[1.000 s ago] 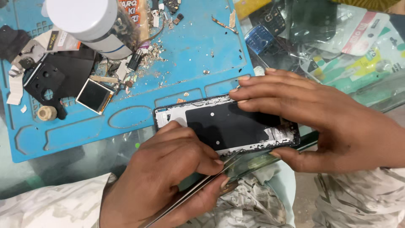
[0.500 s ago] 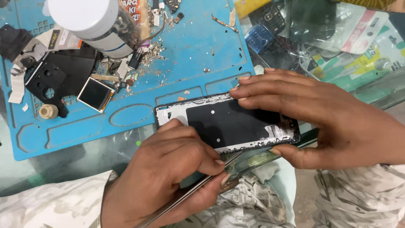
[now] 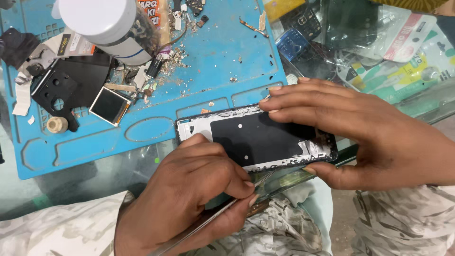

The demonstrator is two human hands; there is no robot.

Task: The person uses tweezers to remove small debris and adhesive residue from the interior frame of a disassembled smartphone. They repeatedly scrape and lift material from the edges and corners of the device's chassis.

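Head view: phone frame [image 3: 265, 140] between fingers [image 3: 289, 102].

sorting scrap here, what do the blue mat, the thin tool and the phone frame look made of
The blue work mat looks like matte silicone or rubber, with moulded recesses. The thin pointed tool in the left hand looks like bare metal, grey and shiny. The black rectangular phone frame, steadied by the right hand, seems plastic or metal with a dark sheet; unclear which.

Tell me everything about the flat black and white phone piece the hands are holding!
The phone frame is a thin rectangle, black in the middle, white at its left end, with ragged, chipped edges and torn silvery tape on the right. It lies flat, half on the blue mat. The right hand pinches it; the left hand pokes metal tweezers at its lower edge.
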